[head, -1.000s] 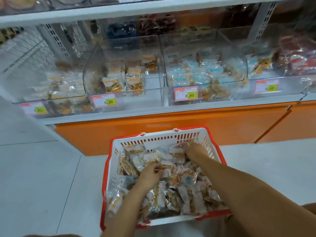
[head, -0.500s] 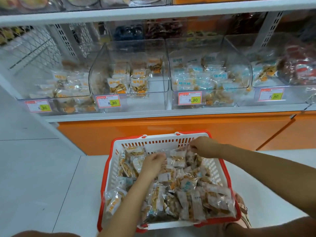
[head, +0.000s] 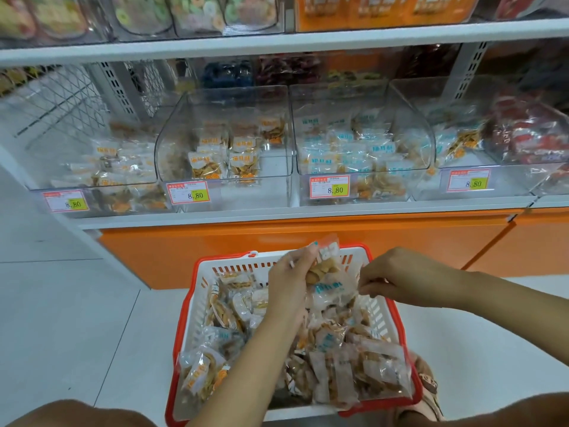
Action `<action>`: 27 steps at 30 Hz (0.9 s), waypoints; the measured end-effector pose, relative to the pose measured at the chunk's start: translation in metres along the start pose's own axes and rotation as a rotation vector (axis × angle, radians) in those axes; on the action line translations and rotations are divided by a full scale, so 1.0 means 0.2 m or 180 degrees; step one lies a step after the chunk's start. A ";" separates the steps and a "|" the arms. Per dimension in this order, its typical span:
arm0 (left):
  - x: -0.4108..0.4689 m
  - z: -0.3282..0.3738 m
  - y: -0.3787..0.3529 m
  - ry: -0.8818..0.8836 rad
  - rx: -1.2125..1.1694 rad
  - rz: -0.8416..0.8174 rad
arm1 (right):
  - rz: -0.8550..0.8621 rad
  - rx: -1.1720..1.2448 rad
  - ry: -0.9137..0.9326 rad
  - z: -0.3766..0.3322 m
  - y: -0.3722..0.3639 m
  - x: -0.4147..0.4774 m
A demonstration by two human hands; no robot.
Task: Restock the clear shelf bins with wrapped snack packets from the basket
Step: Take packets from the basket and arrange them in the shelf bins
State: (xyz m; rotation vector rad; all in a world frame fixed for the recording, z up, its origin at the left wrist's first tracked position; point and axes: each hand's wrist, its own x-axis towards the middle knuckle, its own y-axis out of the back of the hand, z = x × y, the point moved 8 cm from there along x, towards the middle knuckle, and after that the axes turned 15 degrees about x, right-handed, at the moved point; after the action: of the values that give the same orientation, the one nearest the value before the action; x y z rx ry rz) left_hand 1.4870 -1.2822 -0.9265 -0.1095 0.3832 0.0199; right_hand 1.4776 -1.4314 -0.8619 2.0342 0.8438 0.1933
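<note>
basket (head: 184,340) on the floor below the clear bins (head: 228,134) | left hand (head: 288,288) over the basket's far end, fingers gripping snack packet (head: 323,261), long axis upright, top edge toward the shelf | right hand (head: 400,278) knuckles up, fingers pinching the edge of blue-lettered packet (head: 334,292)

The orange-packet bin (head: 271,186) gapes half bare, though the upper shelf (head: 277,41) overhangs its mouth.

A pale tiled floor (head: 77,318) carries a red-rimmed white basket (head: 201,298) just in front of an orange-based store unit, whose white shelf (head: 277,215) holds clear bins (head: 255,195) side by side, each holding snack packets (head: 209,167) and fronted by a price tag (head: 329,187).
</note>
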 end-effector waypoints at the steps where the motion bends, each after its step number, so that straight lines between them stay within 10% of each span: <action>1: -0.01 0.05 0.01 -0.0222 0.0088 0.0067 | -0.0011 0.0201 -0.0163 0.01 0.01 0.01; 11: -0.05 0.47 -0.19 -0.0644 -0.0975 0.0264 | 0.0894 0.5170 -0.1235 0.01 0.07 0.06; 27: 0.25 0.68 -1.02 -0.0184 -0.0980 -0.0161 | 0.2407 0.4476 -0.0929 0.40 0.79 -0.27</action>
State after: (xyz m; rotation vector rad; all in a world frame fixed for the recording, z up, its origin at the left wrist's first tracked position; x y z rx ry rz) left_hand 1.5919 -1.4707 -0.7980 -0.4217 0.3174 0.0320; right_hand 1.5489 -1.5790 -0.7737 3.4935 -0.1885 -0.4166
